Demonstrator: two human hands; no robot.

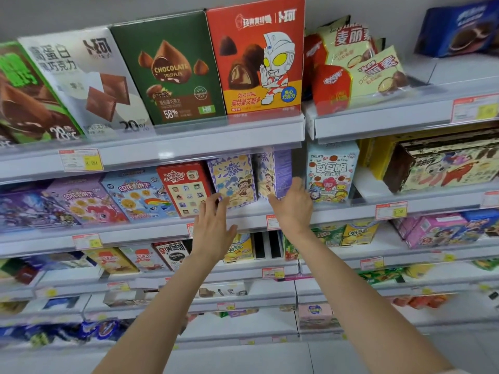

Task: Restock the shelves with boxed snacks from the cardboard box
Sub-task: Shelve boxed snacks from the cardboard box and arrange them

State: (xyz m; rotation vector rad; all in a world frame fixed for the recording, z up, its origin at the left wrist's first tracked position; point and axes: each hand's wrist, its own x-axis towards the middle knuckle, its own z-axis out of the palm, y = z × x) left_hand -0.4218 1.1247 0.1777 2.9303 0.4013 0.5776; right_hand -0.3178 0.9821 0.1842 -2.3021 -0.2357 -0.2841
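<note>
Two purple-and-cream snack boxes stand side by side on the second shelf. My left hand reaches up with straight fingers, its fingertips touching the lower left corner of the left purple box. My right hand lies with extended fingers against the front and right side of the right purple box, which is turned slightly sideways. Neither hand curls round a box. The cardboard box is out of view.
A red box stands left of the purple pair and a light-blue TALA'S box right of them across a narrow gap. Large chocolate boxes fill the shelf above. Price tags line the shelf rails. More snack boxes sit on lower shelves.
</note>
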